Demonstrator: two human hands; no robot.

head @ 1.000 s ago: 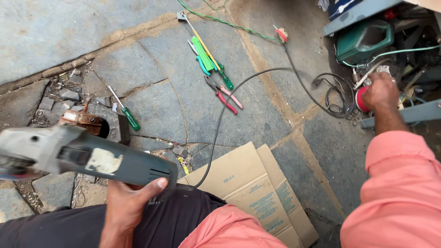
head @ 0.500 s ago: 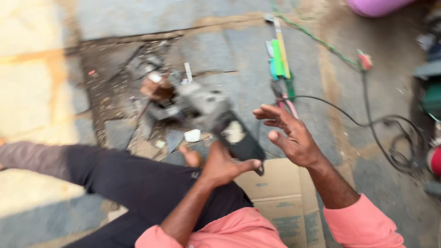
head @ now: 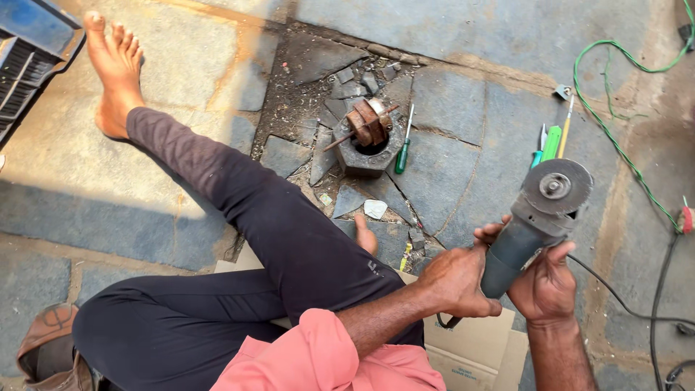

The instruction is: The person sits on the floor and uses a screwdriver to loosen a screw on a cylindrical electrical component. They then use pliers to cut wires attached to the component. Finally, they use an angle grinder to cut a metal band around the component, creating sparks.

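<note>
Both hands gripping angle grinder, handle hidden (cord trailing off-frame)

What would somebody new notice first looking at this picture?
Most likely the grey angle grinder at right, held up in both hands, the left hand around its body and the right hand beneath it. Next, the rusty copper-wound motor part sitting on a dark hexagonal block amid broken stone at top centre, a green-handled screwdriver beside it.
</note>
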